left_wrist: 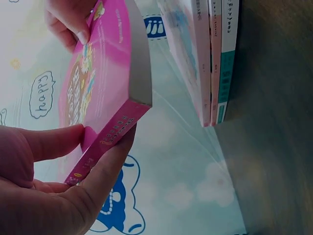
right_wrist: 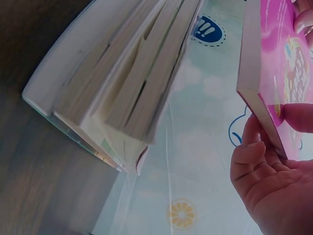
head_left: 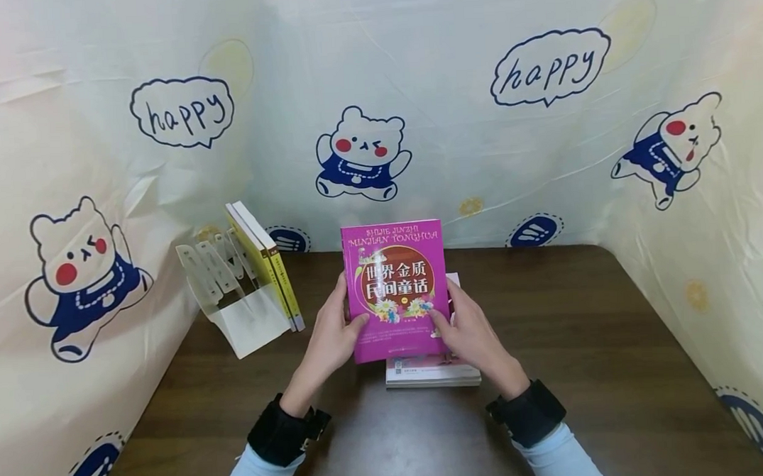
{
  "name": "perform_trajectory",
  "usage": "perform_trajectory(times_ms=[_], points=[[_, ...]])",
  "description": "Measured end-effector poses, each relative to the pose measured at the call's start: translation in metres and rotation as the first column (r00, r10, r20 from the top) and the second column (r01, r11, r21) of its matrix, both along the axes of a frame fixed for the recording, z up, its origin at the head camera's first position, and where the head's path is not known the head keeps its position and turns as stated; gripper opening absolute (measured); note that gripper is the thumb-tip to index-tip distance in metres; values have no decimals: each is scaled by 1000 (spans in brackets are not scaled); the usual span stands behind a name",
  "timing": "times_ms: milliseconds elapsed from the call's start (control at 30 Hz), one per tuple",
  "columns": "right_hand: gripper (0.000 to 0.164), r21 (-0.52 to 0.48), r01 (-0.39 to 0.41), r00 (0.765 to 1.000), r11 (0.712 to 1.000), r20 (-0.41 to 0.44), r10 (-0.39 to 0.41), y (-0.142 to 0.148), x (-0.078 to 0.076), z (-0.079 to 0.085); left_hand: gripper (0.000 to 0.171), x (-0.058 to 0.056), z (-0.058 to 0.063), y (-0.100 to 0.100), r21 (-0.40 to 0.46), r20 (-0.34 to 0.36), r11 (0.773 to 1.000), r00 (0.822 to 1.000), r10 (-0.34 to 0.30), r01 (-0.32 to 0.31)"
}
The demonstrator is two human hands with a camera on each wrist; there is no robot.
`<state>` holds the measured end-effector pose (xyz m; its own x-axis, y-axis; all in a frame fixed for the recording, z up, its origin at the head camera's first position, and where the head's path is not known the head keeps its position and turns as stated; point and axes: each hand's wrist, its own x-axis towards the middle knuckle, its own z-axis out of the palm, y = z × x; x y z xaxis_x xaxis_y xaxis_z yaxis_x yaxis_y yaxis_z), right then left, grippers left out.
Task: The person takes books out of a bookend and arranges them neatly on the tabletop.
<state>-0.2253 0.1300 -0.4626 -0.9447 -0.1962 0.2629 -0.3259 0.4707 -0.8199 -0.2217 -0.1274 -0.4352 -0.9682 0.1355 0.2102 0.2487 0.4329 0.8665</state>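
Head view: both hands held up the pink book (head_left: 398, 337), its front cover with the white title facing the wearer. The left hand (head_left: 331, 332) grasped its left edge and the right hand (head_left: 475, 326) its right edge, each with the thumb on the cover and the other fingers behind. The left wrist view showed the spine on the left hand's side; the right wrist view showed page edges on the other. The book was above the counter (head_left: 584, 343), clear of the stack (head_left: 432, 382) of books lying beneath and partly hidden by it. To the left, two yellow books (head_left: 261, 264) stood tilted in a white rack (head_left: 251, 322). Black bands (head_left: 278, 431) wrapped both wrists over light-blue sleeves (head_left: 257, 474).
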Motion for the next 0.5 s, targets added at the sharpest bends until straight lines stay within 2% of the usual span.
perform_trajectory(times_ms=[500], points=[[74, 3, 14, 999, 1000, 39, -14, 7, 2, -3, 89, -3, -6, 12, -1, 11, 1000, 1000, 10, -10]])
